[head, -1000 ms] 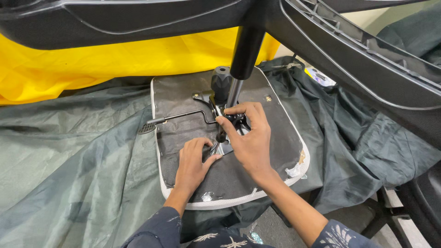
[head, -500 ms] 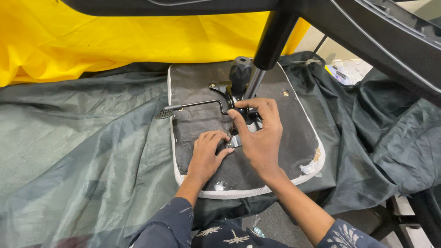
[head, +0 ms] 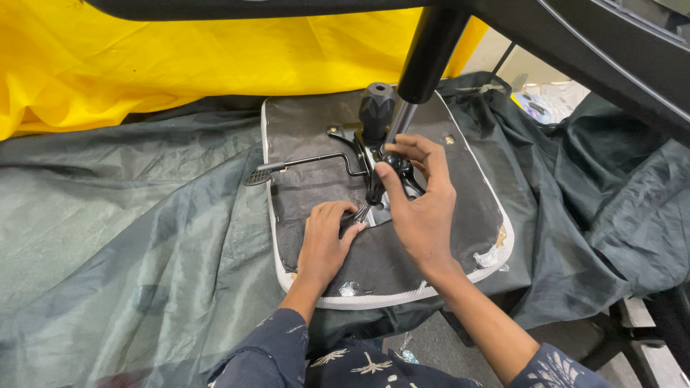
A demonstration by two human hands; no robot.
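An upturned chair seat [head: 316, 136], with black fabric and a white rim, lies on a dark green cloth. At its middle is a metal mechanism with a black knob [head: 376, 108]. A black column [head: 431, 50] rises from it. My right hand [head: 420, 208] grips a black-handled tool [head: 375, 188] beside the mechanism. The tool's thin metal end points down to the left. My left hand [head: 323, 241] lies palm down on the seat, its fingertips bent against that end at the mechanism plate. The screw or part under the tool tip is hidden.
A thin lever with a flat paddle [head: 259, 174] sticks out left from the mechanism. Yellow cloth [head: 215, 57] fills the back. Dark green cloth [head: 108, 230] covers the surface around the seat. Black chair base arms [head: 611, 65] hang overhead at upper right. Clutter [head: 539, 104] lies far right.
My view has shifted, so the seat sits further right and lower in frame. Both hands stay at the mechanism, and my right fingers have moved slightly on the tool handle.
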